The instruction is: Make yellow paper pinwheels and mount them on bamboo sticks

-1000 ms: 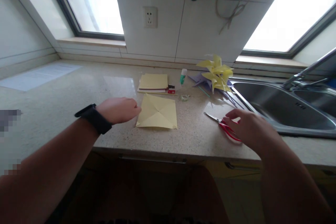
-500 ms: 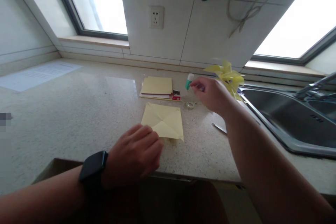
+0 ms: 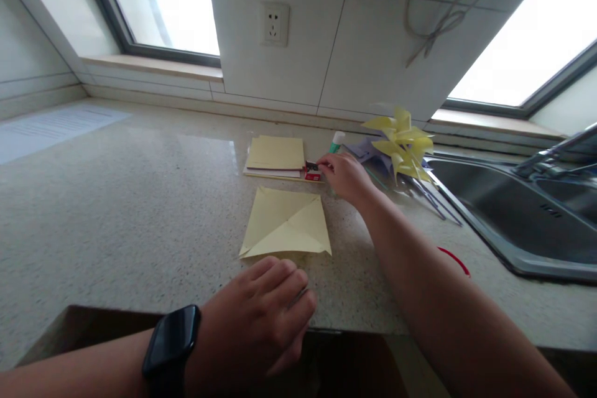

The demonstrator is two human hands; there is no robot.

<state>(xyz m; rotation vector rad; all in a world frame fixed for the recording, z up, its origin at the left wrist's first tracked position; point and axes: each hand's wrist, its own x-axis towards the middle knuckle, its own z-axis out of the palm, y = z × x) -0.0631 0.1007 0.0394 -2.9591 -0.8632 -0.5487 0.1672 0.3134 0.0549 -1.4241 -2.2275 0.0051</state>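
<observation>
A right hand (image 3: pixel 342 175) reaches the small red box (image 3: pixel 312 172) at twelve o'clock of the creased yellow paper (image 3: pixel 285 222), fingers together touching it; left hand (image 3: pixel 261 317), fingers loosely curled, rests at the worktop (image 3: pixel 140 211) edge.

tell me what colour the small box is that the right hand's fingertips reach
Red, with a dark top; the small box shows in the head view.

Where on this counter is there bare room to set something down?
The widest bare stretch of counter lies left of the folded yellow sheet and paper stack, short of the printed page. It is crowded from the right hand at the small red box to the pinwheels and sink.
</observation>
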